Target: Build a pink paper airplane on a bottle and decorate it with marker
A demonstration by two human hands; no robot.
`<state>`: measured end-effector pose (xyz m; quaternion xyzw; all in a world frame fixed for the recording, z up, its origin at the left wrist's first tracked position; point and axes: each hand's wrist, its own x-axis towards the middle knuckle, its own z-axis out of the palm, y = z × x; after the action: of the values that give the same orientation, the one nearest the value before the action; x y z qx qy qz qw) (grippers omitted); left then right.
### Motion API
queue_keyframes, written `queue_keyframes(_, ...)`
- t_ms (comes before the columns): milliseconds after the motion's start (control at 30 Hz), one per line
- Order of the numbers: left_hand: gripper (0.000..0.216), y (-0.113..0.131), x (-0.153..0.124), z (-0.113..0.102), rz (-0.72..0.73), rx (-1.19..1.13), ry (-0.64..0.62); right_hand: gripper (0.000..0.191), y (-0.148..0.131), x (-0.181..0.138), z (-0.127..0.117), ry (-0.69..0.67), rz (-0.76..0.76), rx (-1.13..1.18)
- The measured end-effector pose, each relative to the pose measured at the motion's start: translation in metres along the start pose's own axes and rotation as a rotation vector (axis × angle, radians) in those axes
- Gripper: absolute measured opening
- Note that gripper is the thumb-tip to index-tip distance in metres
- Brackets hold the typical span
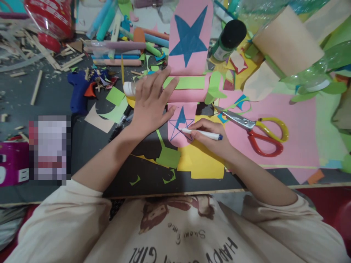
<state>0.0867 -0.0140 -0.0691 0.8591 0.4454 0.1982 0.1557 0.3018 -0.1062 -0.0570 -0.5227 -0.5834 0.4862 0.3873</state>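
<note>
My right hand (211,135) grips a white marker (205,134) with a blue end cap, its tip on a star outline (175,132) at the near end of a pink paper piece (175,142). The star's top point is filled in blue; most of the rest is bare pink. On the far end of the paper sits a larger, fully blue star (188,34). My left hand (153,102) lies flat with fingers spread, pressing the folded middle, where a light green strip (188,83) crosses. A white-capped bottle (128,88) is partly hidden beside my left fingers.
Scissors (252,126) with red and yellow handles lie on pink sheets at the right. A blue glue gun (78,91), wood sticks and paper scraps are at the left. A black-capped bottle (229,40) stands behind; a cardboard-coloured roll (287,42) is at the back right.
</note>
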Motion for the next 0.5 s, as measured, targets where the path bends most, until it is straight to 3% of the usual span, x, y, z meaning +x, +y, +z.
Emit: queue_keyframes(500,0.068,-0.003,-0.0007,0.0013,0.033,-0.019,0.03,0.03,0.0016,0.0019,-0.0022,-0.027,0.009,0.113)
